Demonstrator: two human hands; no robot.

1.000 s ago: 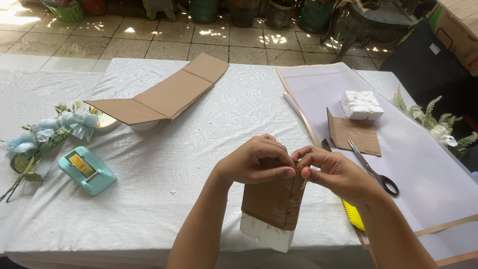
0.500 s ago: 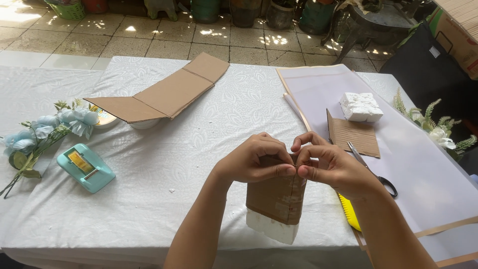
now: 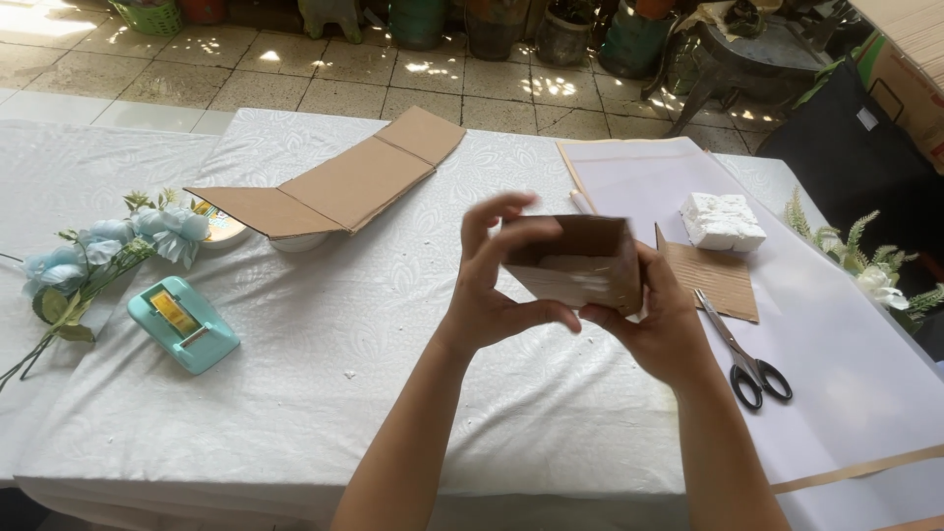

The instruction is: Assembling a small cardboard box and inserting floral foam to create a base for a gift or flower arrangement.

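A table covered with a white patterned cloth (image 3: 295, 393) is seen outdoors, on a tiled floor (image 3: 324, 84) with potted plants (image 3: 551, 29) lined along the far edge. A small open cardboard box (image 3: 580, 264) is held above the middle of the table, lifted clear of the cloth and tilted so that its open side faces the camera; something white is seen inside, not identifiable. The box is gripped on its left side by the left hand (image 3: 497, 285), thumb underneath, fingers spread and partly raised above the rim. Its right side and underside are cupped by the right hand (image 3: 664, 320), closed around the lower corner. To the right, black-handled scissors (image 3: 742, 349) are noted on a large pale sheet of paper (image 3: 846, 334), just beside a corrugated cardboard piece (image 3: 713, 280) and near a white foam block (image 3: 723, 221). At far left, a folded cardboard strip (image 3: 344, 187), a teal tape dispenser (image 3: 182, 324) and pale blue artificial flowers (image 3: 108, 246) are recorded, well apart from the hands.
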